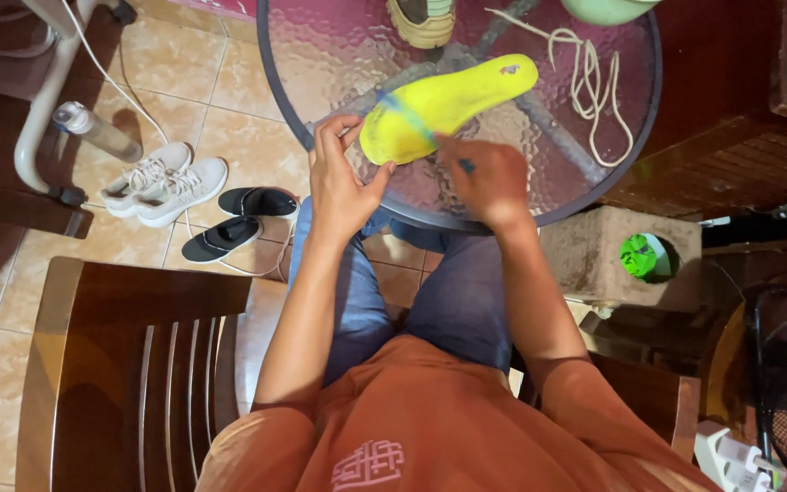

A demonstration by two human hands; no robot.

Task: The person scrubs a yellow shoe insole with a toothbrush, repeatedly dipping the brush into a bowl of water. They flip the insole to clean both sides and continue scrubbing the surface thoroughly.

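On the glass table [612, 196], left hand [339, 182] grips yellow insole [448, 105], right hand [489, 182] holds brush [412, 123]

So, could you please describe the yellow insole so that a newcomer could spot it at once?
Find the round glass table. At its near edge lies the insole, its heel pinched by the left hand. It is flat and bright yellow, unlike the shoe and pale lace behind it.

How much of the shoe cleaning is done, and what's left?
Done: the yellow insole is out of its shoe and the white lace lies loose on the glass table. In hand: the left hand steadies the insole's heel while the right hand works a blurred blue tool, probably a brush, across it. Left: the shoe at the table's far edge sits untouched.
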